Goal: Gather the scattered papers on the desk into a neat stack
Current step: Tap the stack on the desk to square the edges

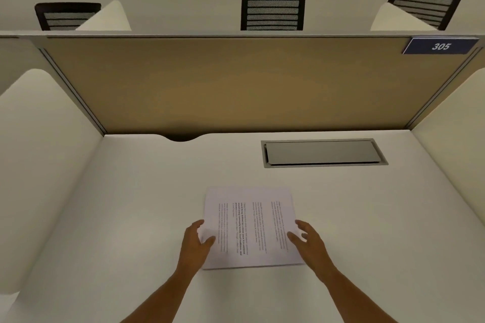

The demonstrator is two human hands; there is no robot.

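Two hands (left, right), one paper stack

White papers, black text; off-white desk; tan partition; navy sign; black chairs.

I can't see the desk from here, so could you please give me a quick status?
Left hand grips white printed paper stack, left edge. Right hand open at right edge. Stack squared on pale desk. Nothing blocking.
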